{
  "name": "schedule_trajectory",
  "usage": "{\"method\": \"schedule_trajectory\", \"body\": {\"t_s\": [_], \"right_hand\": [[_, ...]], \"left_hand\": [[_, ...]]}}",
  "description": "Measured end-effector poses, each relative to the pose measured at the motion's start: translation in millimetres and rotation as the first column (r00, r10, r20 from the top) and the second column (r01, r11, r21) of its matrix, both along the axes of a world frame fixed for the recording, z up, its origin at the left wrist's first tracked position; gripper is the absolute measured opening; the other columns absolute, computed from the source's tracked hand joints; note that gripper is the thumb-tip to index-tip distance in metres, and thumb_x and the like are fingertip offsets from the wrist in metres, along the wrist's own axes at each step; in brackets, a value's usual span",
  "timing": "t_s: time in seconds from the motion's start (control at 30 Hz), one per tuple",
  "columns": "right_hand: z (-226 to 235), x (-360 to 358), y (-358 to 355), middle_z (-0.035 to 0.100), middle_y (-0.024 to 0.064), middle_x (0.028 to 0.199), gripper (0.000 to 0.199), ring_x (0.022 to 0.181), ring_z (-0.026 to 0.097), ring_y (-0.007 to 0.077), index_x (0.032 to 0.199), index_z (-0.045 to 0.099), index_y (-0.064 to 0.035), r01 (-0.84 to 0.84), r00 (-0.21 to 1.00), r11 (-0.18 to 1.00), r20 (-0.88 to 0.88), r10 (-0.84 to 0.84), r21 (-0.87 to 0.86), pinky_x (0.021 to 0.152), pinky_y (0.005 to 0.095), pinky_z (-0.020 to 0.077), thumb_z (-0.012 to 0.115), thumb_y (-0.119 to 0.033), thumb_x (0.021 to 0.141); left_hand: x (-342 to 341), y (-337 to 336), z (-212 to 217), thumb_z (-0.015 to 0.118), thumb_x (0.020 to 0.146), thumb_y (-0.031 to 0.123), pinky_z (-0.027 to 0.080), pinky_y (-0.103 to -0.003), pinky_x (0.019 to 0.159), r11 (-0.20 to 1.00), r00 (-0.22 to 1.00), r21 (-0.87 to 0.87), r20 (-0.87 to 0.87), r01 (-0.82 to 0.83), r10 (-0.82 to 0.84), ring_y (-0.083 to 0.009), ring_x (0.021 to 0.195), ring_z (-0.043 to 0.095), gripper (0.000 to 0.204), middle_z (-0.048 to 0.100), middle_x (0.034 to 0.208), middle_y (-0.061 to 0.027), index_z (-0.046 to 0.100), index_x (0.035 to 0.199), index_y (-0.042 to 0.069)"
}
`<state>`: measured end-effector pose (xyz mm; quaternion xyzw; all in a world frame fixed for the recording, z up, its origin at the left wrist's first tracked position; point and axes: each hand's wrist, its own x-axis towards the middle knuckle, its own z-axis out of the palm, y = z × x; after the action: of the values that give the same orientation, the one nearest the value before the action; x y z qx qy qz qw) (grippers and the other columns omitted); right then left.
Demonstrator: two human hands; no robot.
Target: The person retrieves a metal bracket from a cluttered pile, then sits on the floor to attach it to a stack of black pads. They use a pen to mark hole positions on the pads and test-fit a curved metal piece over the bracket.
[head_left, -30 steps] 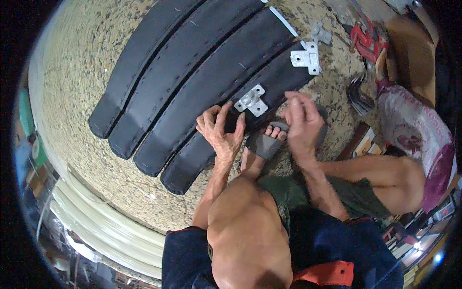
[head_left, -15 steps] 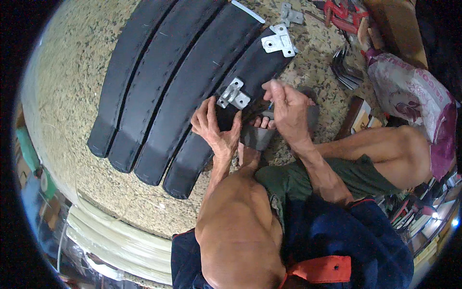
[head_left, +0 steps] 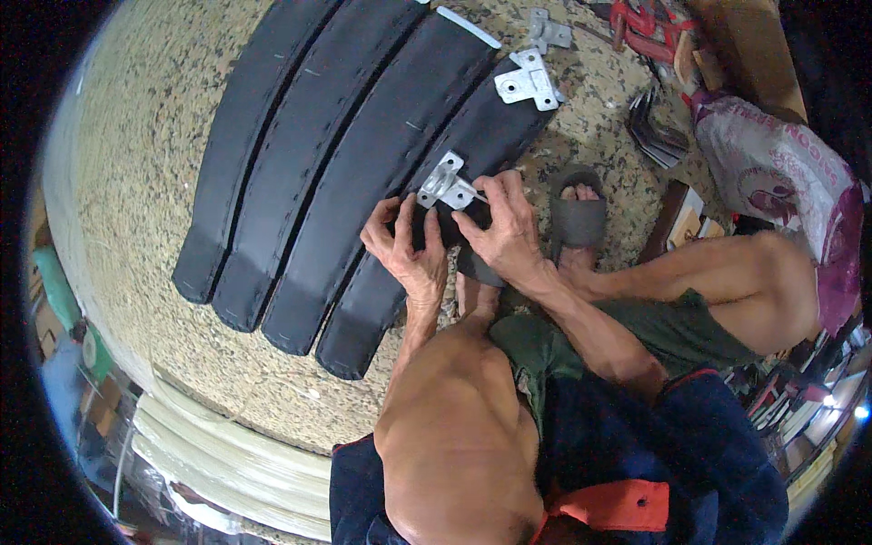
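A silvery metal bracket with holes lies on the nearest of several long black padded strips. My left hand is at the bracket's near left edge, its fingers bent and the tips against the metal and the black strip. My right hand has come to the bracket's right tab. Its fingers are drawn together there in a pinch; a small thin piece may be between them, but I cannot make it out. A second bracket rests at the far end of the same strip.
A third bracket lies on the speckled floor. Nearby are red clamps, a bundle of dark bent metal rods and a printed plastic bag. My sandalled foot is right of my right hand. Pale rolled material lies at lower left.
My right hand has moved left and down to the bracket's right tab. My left hand's fingers have shifted along the bracket's near edge. The strips appear slightly shifted in view.
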<state>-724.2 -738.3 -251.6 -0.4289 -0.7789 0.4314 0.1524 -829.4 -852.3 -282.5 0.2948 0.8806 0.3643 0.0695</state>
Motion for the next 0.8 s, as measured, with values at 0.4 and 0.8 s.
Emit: {"method": "schedule_trajectory", "body": {"t_s": [0.4,0.8], "right_hand": [[-4.6,3.6,2.6,0.056,0.0203,0.108,0.049,0.094,0.064,0.0372,0.123,0.063,0.0052,-0.023,0.998,0.999,-0.065,0.026,0.042,0.079,0.0451,0.0553,0.087,-0.009,0.083],[-6.1,2.3,2.0,0.058,0.0191,0.108,0.042,0.097,0.064,0.0389,0.114,0.065,0.0023,0.020,0.998,1.000,-0.061,-0.020,-0.003,0.083,0.0470,0.0542,0.088,-0.007,0.080]], "left_hand": [[-1.5,-0.1,2.0,0.086,0.085,0.012,0.047,-0.049,0.104,0.998,0.997,-0.058,-0.065,0.034,-0.038,-0.0345,0.118,0.058,0.037,0.066,0.126,-0.0123,0.079,0.121,0.011],[-1.3,1.4,1.0,0.087,0.082,0.008,0.048,-0.049,0.102,0.999,0.998,-0.025,-0.053,0.026,-0.027,-0.0343,0.116,0.058,0.039,0.066,0.125,-0.0119,0.079,0.120,0.011]]}}
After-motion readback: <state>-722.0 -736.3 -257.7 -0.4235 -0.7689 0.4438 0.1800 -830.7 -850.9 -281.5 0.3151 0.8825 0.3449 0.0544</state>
